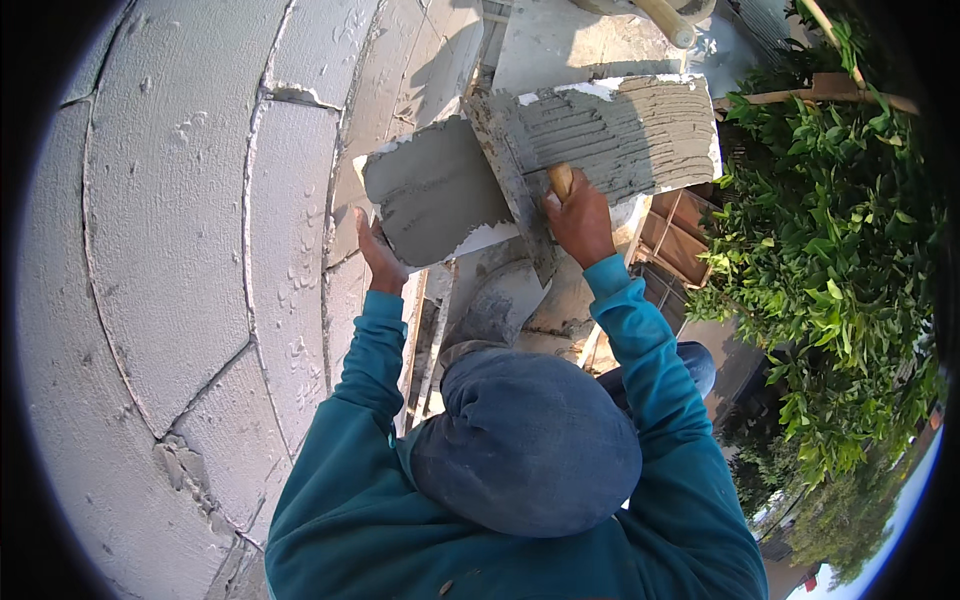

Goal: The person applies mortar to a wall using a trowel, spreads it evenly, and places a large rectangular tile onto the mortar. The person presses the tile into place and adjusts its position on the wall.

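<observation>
A long white-edged panel (490, 238) is spread with grey mortar (435, 185). Its left part looks smooth, while ridges run along the right part. My left hand (380, 256) holds the panel by its near left edge, thumb up along the side and the other fingers mostly hidden. In my right hand (582, 222) is the wooden handle of a notched trowel (512, 185). The trowel's long, mortar-smeared blade lies across the panel, between the smooth and the ridged mortar.
A wall of large grey blocks (180, 220) with mortar joints rises on my left. Leafy green branches (820, 260) crowd the right side. Past the panel lies a wooden-handled tool (668, 22). Brown boards or crates (678, 235) are below, to the right.
</observation>
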A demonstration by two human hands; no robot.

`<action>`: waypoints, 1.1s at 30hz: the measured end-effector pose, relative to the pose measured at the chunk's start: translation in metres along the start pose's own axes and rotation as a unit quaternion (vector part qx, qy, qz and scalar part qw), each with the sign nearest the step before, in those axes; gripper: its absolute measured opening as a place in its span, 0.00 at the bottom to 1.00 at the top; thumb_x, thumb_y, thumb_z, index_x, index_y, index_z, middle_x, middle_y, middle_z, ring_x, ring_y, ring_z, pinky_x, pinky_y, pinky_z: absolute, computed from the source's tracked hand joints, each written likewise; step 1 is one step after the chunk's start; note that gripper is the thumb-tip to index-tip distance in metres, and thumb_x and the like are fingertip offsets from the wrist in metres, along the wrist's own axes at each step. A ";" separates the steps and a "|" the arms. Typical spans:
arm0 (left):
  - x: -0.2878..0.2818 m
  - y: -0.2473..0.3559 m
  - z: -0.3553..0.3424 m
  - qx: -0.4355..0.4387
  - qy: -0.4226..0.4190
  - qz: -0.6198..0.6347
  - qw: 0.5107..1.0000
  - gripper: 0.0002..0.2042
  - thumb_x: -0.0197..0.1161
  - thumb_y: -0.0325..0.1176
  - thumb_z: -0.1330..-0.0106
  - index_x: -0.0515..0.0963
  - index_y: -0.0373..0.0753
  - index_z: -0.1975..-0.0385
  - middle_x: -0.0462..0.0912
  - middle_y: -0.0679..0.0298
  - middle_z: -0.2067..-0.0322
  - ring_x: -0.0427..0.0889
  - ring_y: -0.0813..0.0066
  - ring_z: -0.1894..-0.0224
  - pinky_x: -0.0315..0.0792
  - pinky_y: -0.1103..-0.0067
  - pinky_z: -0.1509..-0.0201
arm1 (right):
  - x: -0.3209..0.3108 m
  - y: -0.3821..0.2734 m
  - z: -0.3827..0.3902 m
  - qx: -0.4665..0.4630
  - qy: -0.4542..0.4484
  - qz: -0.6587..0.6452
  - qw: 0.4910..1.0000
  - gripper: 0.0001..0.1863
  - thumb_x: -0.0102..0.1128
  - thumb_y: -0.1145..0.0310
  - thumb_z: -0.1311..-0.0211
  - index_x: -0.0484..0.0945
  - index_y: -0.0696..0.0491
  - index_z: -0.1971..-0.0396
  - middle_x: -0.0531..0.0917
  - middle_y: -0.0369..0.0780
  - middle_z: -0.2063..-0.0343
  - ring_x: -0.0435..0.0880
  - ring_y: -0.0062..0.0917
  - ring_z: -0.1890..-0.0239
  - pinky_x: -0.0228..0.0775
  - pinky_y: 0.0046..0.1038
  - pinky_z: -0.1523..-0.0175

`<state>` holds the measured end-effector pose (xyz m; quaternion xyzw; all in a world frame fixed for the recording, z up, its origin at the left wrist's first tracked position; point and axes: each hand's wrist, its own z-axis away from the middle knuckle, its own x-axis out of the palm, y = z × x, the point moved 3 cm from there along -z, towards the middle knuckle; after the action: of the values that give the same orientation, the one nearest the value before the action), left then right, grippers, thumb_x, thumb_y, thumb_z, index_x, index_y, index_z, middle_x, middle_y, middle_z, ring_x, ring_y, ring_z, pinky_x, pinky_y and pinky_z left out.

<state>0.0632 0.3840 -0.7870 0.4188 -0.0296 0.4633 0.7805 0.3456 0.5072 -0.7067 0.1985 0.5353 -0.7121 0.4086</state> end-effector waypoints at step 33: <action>-0.013 0.005 -0.008 -0.014 -0.048 -0.056 0.997 0.35 0.43 0.62 0.32 0.60 0.39 0.35 0.66 0.57 0.38 0.69 0.61 0.39 0.63 0.67 0.35 | -0.072 0.171 0.015 0.135 0.177 -0.733 0.643 0.22 0.52 0.54 0.34 0.72 0.51 0.47 0.79 0.37 0.54 0.79 0.33 0.54 0.73 0.36 0.51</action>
<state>0.0493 0.3819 -0.7948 0.4303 -0.0497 0.3978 0.8088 0.5257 0.5041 -0.7523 -0.0835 0.4661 -0.7942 -0.3810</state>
